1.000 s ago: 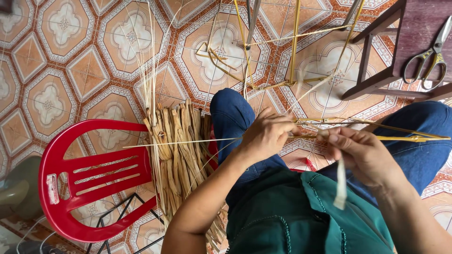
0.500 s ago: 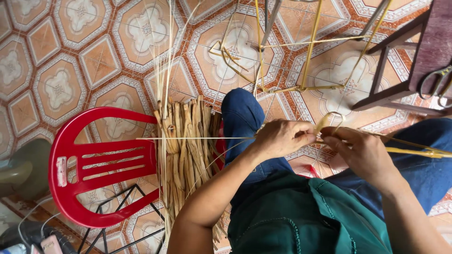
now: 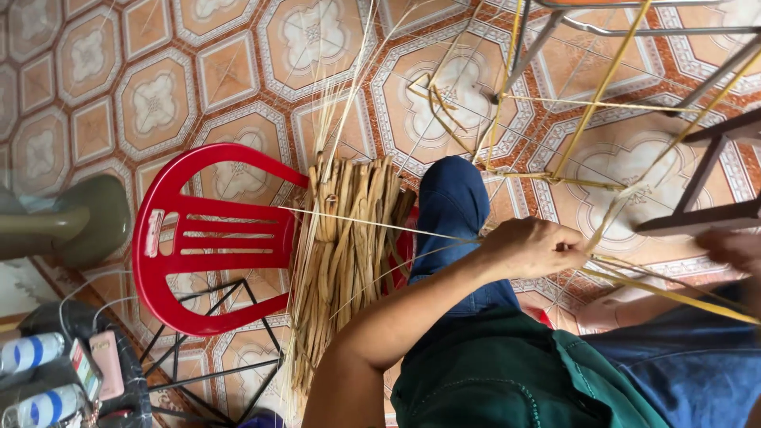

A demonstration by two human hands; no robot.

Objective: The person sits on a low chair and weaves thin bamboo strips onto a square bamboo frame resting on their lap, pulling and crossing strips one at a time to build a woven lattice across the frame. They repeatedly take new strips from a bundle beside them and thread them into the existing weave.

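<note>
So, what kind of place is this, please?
Probably a home floor used for hand weaving. The floor is patterned tile, a red plastic chair holds a bundle of dried reeds, and the left hand works thin yellow strips over the lap.

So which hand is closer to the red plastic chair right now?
Left. The left hand pinches straw strands just past the knee, one bundle of dried reeds away from the red chair. The right hand sits at the frame's far edge.
</note>
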